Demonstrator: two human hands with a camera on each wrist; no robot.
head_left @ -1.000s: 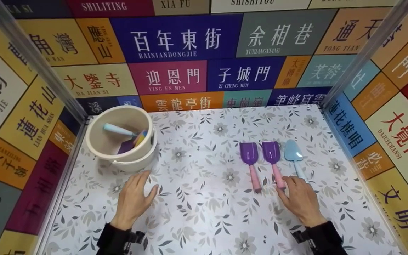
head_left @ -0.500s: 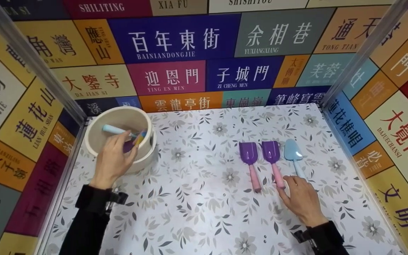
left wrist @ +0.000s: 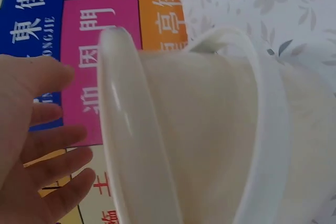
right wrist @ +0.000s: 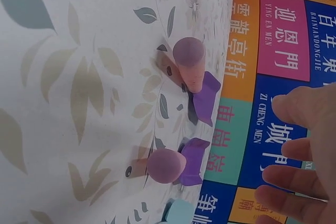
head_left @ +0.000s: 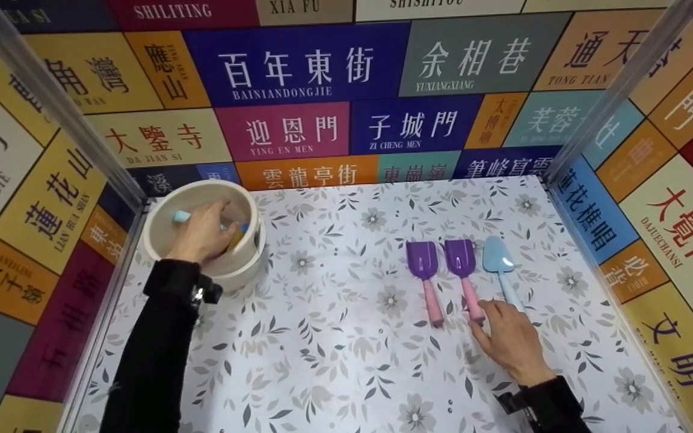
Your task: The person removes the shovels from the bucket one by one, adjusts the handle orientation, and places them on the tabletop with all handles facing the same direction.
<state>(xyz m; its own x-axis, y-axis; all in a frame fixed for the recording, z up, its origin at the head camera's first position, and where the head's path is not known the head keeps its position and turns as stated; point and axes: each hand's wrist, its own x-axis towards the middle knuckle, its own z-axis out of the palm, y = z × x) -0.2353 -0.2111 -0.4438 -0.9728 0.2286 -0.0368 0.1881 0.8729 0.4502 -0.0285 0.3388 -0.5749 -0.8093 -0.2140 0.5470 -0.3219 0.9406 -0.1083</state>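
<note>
My left hand (head_left: 200, 231) reaches into the mouth of a cream bucket (head_left: 150, 228) at the back left. In the left wrist view its fingers (left wrist: 58, 142) are spread beside the bucket's rim, holding nothing. Inside the bucket lie a light blue handle (head_left: 180, 216) and a yellow and blue piece (head_left: 238, 236), partly hidden by the hand. My right hand (head_left: 512, 340) hovers at the handle ends of a purple shovel with a pink handle (head_left: 460, 258) and a light blue trowel (head_left: 497, 255), its fingers loosely bent around nothing. Another purple shovel (head_left: 422, 260) lies to their left.
The table (head_left: 322, 361) has a white floral cover. Panels with printed characters (head_left: 298, 66) wall it in at the back and both sides, with clear posts at the corners. The bucket's white carrying handle (left wrist: 273, 129) hangs down along its side.
My left hand has moved from the table in front of the bucket up and into its mouth. The right hand stays almost where it was; the shovels and trowel have not moved.
</note>
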